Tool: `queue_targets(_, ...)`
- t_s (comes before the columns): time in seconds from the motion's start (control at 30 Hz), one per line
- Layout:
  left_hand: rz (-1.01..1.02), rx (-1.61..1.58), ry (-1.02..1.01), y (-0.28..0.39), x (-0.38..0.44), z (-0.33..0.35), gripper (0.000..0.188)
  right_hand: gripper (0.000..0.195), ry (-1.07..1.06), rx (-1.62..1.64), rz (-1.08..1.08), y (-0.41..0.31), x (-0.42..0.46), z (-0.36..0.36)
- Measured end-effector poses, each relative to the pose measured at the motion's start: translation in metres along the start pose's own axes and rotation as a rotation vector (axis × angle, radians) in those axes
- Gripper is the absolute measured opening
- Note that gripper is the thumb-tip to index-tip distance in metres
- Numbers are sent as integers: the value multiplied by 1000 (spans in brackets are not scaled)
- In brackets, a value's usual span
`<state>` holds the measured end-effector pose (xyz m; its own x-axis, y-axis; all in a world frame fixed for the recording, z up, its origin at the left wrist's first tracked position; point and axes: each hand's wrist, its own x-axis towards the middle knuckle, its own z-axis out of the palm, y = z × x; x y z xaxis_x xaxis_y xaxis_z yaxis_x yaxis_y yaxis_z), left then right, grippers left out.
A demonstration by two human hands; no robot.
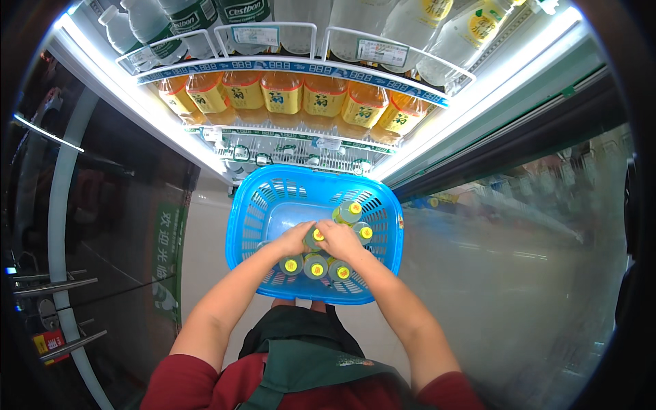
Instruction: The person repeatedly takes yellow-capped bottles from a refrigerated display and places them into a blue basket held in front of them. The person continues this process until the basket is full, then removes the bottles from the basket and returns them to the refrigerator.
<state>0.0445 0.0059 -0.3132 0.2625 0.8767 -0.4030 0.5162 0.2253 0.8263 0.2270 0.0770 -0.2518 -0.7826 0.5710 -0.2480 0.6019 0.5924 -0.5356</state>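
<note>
A blue plastic shopping basket (237, 225) lies below me, in front of the lit cooler. Inside it, my left hand (296, 239) and my right hand (339, 240) close in from both sides on a clear bottle with a yellow cap (318, 235). Their fingertips meet around its far side and hide part of it. Beyond my right hand stand two more yellow-capped bottles, one at the back (348, 211) and one by the right wall (364, 233). Along the near side several such bottles (315, 267) stand in a row. My left forearm partly covers another clear bottle.
Cooler shelves hold orange-coloured drinks with yellow labels (281, 97), and above them clear water bottles (189, 23). A white wire rail (266, 25) fronts the upper shelf. Glass doors flank me, left (123, 215) and right (512, 256); metal handles (56, 287) stick out at left.
</note>
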Motion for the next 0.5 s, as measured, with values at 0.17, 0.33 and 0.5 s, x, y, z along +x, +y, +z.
queue_targets(0.17, 194, 5, 84, 68, -17, -51, 94, 44, 161, 237, -5, -15, 4, -67)
queue_targets(0.33, 324, 42, 169, 167, -43, -93, 91, 38, 228, 471, 45, -50, -15, -161)
queue_targets(0.5, 433, 153, 299, 244, -63, -114, 89, 39, 339, 468, -42, -77, -45, -232)
